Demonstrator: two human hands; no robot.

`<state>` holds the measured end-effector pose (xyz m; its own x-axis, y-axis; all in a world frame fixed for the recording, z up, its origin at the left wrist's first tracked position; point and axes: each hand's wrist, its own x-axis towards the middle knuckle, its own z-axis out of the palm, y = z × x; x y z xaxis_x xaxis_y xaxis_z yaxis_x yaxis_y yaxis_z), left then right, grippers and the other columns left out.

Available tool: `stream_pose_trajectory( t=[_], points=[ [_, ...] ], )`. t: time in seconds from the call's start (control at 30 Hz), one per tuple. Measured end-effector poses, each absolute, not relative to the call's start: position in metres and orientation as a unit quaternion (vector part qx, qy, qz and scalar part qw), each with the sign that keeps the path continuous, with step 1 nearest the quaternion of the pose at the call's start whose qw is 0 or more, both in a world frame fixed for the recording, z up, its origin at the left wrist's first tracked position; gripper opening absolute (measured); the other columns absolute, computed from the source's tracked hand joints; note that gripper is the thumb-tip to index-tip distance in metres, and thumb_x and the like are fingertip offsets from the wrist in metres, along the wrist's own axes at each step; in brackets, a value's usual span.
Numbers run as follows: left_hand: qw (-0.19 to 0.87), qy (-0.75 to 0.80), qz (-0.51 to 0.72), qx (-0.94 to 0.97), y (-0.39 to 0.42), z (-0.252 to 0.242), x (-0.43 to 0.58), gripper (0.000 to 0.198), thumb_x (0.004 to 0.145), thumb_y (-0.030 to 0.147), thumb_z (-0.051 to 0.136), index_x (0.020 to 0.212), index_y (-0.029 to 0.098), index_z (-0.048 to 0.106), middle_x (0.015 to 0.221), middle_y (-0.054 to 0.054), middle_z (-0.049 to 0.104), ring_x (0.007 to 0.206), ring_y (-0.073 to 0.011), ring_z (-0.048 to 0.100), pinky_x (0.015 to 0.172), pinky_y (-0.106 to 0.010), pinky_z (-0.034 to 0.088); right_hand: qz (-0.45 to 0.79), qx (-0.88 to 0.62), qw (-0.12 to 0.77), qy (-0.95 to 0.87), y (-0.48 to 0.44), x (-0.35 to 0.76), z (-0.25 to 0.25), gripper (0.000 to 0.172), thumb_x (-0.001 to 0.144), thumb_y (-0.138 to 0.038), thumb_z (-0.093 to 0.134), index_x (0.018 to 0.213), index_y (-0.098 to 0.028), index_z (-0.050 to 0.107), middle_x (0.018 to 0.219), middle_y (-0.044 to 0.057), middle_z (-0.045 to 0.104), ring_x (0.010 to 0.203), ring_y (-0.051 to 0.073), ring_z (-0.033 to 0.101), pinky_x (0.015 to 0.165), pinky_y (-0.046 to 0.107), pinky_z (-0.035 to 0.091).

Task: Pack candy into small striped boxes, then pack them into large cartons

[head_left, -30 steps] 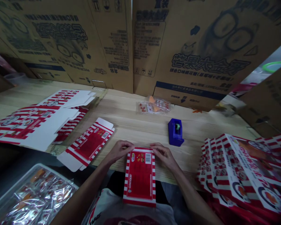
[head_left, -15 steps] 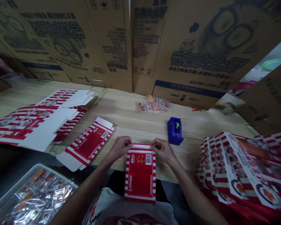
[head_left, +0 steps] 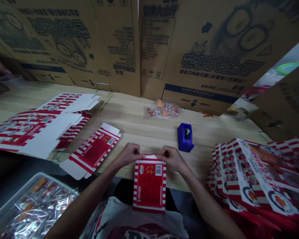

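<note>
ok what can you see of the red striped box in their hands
The red-and-white striped paperboard box has a red panel with a white-striped border, a barcode near one corner and small food graphics. It looks flattened, its far end over the wooden table's front edge. The left hand and right hand pinch the white flap at that end.

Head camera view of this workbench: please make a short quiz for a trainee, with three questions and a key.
1. True or false: the blue tape dispenser stands on the wooden table.
2. Where is the stack of folded cartons: A, on the person's left; B, on the person's right?
3. Fill in: the left hand and the right hand pinch the top flap of the ___.

Key: 1 true; 2 B; 3 red-striped carton.
</note>
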<state>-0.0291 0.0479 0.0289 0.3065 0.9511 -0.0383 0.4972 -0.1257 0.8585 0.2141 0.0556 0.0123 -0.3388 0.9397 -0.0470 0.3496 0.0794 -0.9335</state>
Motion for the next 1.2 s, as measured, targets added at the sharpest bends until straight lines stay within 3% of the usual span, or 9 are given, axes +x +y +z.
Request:
stream_pose_trajectory(
  t=[0.17,0.27,0.4,0.87,1.07,1.2],
  points=[
    [0.350,0.514,0.307,0.720,0.039,0.028,-0.025,0.026,0.079,0.026,0.060,0.057,0.014,0.057,0.052,0.003,0.055,0.051,-0.0082,0.048,0.050,-0.018,0.035,0.447,-0.488,0.337,-0.669,0.052,0.216,0.010,0.021,0.073,-0.028,0.067,0.059,-0.019,0.054,0.058,-0.001,0.059,0.055,0.012,0.052,0.050,0.022,0.040],
    [0.316,0.464,0.335,0.756,0.023,0.023,-0.030,0.016,0.085,0.027,0.058,0.081,0.014,0.067,0.079,-0.006,0.071,0.073,-0.0146,0.064,0.069,-0.023,0.050,0.466,-0.454,0.364,-0.666,0.039,0.220,0.015,0.017,0.078,-0.029,0.066,0.066,-0.019,0.061,0.069,0.002,0.065,0.063,0.015,0.059,0.058,0.025,0.046],
    [0.263,0.450,0.369,0.769,0.007,0.010,-0.033,0.020,0.086,0.023,0.058,0.103,0.017,0.067,0.106,-0.012,0.072,0.097,-0.0195,0.068,0.085,-0.030,0.055,0.464,-0.419,0.408,-0.665,0.021,0.221,0.014,0.009,0.082,-0.027,0.066,0.076,-0.020,0.065,0.090,0.005,0.069,0.084,0.019,0.065,0.074,0.029,0.050],
    [0.071,0.483,0.409,0.771,-0.021,-0.005,-0.021,0.014,0.089,0.016,0.054,0.094,0.016,0.067,0.108,-0.014,0.072,0.096,-0.0201,0.071,0.084,-0.030,0.059,0.441,-0.470,0.511,-0.570,-0.001,0.197,-0.015,0.010,0.085,-0.030,0.061,0.083,-0.021,0.061,0.094,0.006,0.067,0.090,0.019,0.063,0.080,0.030,0.049],
    [0.137,0.500,0.410,0.750,-0.021,-0.007,-0.020,0.015,0.089,0.020,0.053,0.086,0.019,0.068,0.101,-0.010,0.074,0.091,-0.0195,0.071,0.084,-0.032,0.059,0.417,-0.488,0.561,-0.523,-0.005,0.182,-0.020,0.013,0.089,-0.031,0.055,0.086,-0.021,0.061,0.092,0.006,0.065,0.090,0.019,0.060,0.083,0.031,0.047],
    [0.298,0.525,0.456,0.654,-0.025,-0.008,-0.011,0.014,0.086,0.029,0.059,0.092,0.019,0.066,0.103,-0.010,0.072,0.095,-0.0207,0.069,0.083,-0.032,0.057,0.402,-0.505,0.553,-0.526,-0.007,0.179,-0.020,0.016,0.090,-0.033,0.050,0.083,-0.022,0.059,0.087,0.005,0.063,0.085,0.019,0.059,0.078,0.030,0.047]
  ],
)
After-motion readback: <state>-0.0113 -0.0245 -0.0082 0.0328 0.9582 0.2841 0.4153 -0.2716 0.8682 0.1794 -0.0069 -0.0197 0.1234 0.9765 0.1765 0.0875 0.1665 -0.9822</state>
